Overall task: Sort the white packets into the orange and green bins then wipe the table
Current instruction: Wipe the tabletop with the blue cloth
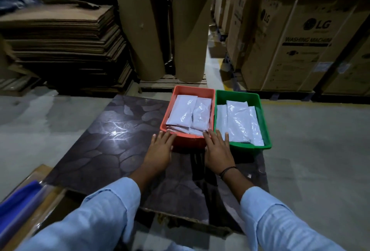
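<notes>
An orange bin (181, 93) and a green bin (264, 122) stand side by side at the far right of the dark patterned table (104, 150). White packets (183, 110) fill the orange bin; more white packets (239, 122) lie in the green one. My left hand (160, 148) has straight fingers touching the orange bin's near left corner. My right hand (217, 148) lies flat with its fingers over the near rims where the two bins meet. Neither hand holds anything.
A blue roll (16, 206) lies by the table's near left corner. Stacked flat cardboard (64, 46) sits at the back left, two tall brown paper rolls (190, 30) behind the bins, and large appliance boxes (296, 46) at the right. Grey floor surrounds the table.
</notes>
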Action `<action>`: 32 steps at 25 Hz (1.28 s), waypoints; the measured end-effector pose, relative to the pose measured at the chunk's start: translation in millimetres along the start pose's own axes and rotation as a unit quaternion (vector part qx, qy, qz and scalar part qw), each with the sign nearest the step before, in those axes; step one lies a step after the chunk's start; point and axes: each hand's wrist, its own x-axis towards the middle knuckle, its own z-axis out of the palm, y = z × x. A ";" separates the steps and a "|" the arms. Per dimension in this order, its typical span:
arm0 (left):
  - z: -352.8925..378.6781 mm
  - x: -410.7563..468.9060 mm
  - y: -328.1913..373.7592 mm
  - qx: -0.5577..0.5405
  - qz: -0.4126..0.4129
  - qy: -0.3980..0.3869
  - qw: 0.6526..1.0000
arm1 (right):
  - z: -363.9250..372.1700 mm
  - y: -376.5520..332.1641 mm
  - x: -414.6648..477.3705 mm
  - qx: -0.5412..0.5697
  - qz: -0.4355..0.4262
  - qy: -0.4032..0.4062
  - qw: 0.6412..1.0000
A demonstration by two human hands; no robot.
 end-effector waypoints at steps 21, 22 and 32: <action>-74.1 -321.1 -369.2 0.023 -0.257 -0.044 0.965 | 131.1 -488.1 -19.3 0.099 -0.224 -0.179 0.953; -76.7 -336.4 -389.4 0.015 -0.277 -0.043 0.960 | 136.0 -511.7 -19.2 0.100 -0.226 -0.192 0.950; -100.7 -399.5 -488.6 -0.030 -0.354 -0.058 0.933 | 189.4 -661.3 13.8 0.038 -0.284 -0.270 0.919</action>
